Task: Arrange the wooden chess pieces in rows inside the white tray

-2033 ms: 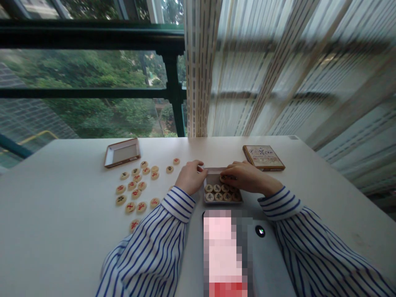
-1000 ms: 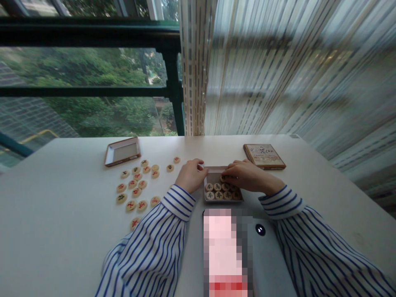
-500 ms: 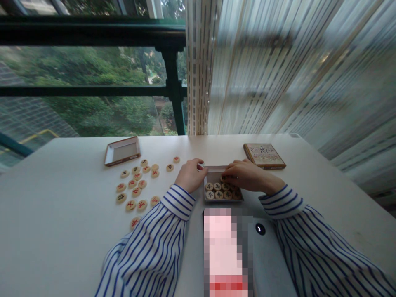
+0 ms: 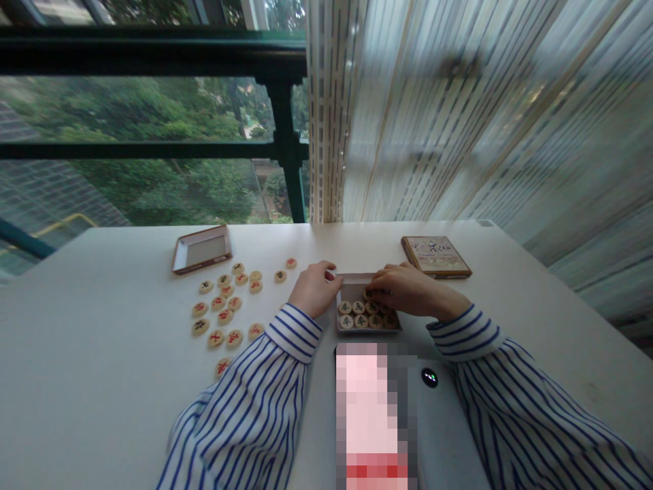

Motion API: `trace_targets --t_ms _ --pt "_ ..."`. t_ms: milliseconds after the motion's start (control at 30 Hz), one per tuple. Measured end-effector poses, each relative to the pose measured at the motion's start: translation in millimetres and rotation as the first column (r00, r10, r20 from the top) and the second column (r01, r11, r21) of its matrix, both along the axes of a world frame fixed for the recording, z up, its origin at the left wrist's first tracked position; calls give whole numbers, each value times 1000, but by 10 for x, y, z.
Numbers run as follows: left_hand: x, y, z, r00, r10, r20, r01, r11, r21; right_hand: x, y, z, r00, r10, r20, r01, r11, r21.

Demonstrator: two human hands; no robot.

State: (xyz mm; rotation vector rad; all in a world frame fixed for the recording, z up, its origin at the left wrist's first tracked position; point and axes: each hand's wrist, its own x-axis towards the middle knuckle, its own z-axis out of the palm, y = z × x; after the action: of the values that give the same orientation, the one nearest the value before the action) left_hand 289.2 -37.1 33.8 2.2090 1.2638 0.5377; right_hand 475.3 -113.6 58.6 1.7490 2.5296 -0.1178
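white table (image 4: 127,388), blue-striped white sleeves (image 4: 245,415), pale discs (image 4: 234,338) with red or black characters, green railing (image 4: 288,151)

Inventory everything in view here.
Open rectangular box: one, pale grey, centre.
Black-marked round wooden pieces: about nine, pale, inside.
Loose round pieces: about eighteen, pale, mostly red marked, left.
Shallow rectangular tray: one, brown, far left.
Flat printed box: one, tan, right.
Pixelated screen: one, pink, foreground.
Flat slab: one, grey, beside it.
Table: one, white, underneath.
Railing: one, dark green, behind.
String curtain: one, whitish, right.
Greenery: uncounted, green, outside.
Brick wall: one, grey, outside.
Striped sleeves: two, blue on white, foreground.
Left hand: one, open box's left.
Right hand: one, open box's right.
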Motion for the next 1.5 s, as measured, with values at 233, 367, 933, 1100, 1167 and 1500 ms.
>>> trace_targets --t_ms 233,367,933,1100,1167,1500 --pt "-5 4 -5 1000 1 7 -1 1000 3 -5 -8 13 1000 -10 2 10 1000 3" --pt "-12 8 2 1000 3 16 -3 1000 -6 25 -9 42 1000 -25 -3 25 999 49" --pt "-42 26 53 996 -3 87 1 1000 23 25 -28 186 990 -118 -83 141 920 365" --pt "-46 15 89 994 -1 107 -3 999 38 13 -29 175 991 -114 -73 133 923 362" --pt "-52 4 127 994 -5 106 1 999 38 7 -28 169 991 -112 -69 130 920 370" --pt "-370 167 406 980 56 189 -65 997 41 -65 -22 140 992 -52 -111 93 908 408"
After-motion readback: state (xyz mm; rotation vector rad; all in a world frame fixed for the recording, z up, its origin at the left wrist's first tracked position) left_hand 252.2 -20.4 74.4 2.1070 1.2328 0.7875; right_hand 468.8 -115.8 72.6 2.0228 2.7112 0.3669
